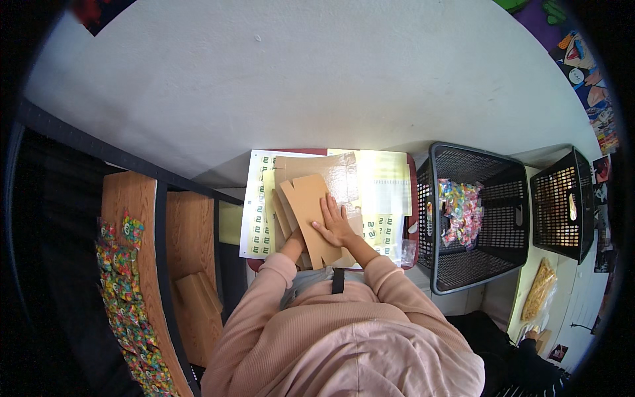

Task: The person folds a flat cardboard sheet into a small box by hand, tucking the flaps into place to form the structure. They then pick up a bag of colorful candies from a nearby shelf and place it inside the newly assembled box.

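A partly folded brown cardboard box (307, 212) stands tilted on the table in front of me. My right hand (335, 223) lies flat against its upper panel, fingers spread. My left hand (296, 243) reaches in beneath that panel, on the box's left side; its fingers are hidden by the cardboard. Behind the box lies a flat cardboard sheet (337, 167) with a slotted edge. White and yellow printed sheets (256, 218) cover the tabletop under the cardboard.
To the right, a black plastic basket (493, 264) holds colourful small packets (461, 212); another black basket (562, 198) stands beyond. Packed bags (126, 304) line a wooden shelf at left, with folded cardboard (198, 308) on the one beside it. Another person's hand (531, 335) shows at lower right.
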Motion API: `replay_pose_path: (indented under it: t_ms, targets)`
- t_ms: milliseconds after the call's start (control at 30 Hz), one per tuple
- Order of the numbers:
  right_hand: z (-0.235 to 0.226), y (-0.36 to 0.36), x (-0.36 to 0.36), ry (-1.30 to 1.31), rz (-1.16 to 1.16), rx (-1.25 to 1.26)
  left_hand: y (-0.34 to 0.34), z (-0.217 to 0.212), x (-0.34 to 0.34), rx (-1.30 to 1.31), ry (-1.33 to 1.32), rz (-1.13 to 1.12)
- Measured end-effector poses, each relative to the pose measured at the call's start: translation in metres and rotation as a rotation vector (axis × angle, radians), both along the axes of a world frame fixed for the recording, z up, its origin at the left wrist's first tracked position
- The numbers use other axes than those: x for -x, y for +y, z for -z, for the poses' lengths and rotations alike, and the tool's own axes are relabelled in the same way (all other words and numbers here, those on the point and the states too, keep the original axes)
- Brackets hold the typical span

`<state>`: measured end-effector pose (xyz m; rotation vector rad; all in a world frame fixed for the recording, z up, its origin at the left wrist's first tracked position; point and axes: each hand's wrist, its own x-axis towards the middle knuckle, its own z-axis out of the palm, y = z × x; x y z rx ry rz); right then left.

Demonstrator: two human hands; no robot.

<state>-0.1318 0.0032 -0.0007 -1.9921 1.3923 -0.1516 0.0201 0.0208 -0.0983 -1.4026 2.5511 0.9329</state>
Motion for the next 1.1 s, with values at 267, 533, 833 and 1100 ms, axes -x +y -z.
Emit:
replay_pose_path:
  t_ms: [267,533,833,1100]
  targets:
    - [0.015,0.007,-0.004,0.190,0.018,0.141,-0.010,-0.066,-0.062,0.397,0.379,-0.488]
    - [0.029,0.014,-0.009,0.226,0.028,0.323,-0.038,-0.102,-0.004,0.246,0.390,-0.233]
    - [0.028,0.008,0.000,0.272,-0.064,0.226,-0.060,-0.079,0.032,0.222,0.039,-0.079]
    - [0.028,0.030,0.015,0.254,-0.098,0.210,-0.060,-0.079,0.034,0.129,-0.048,-0.092]
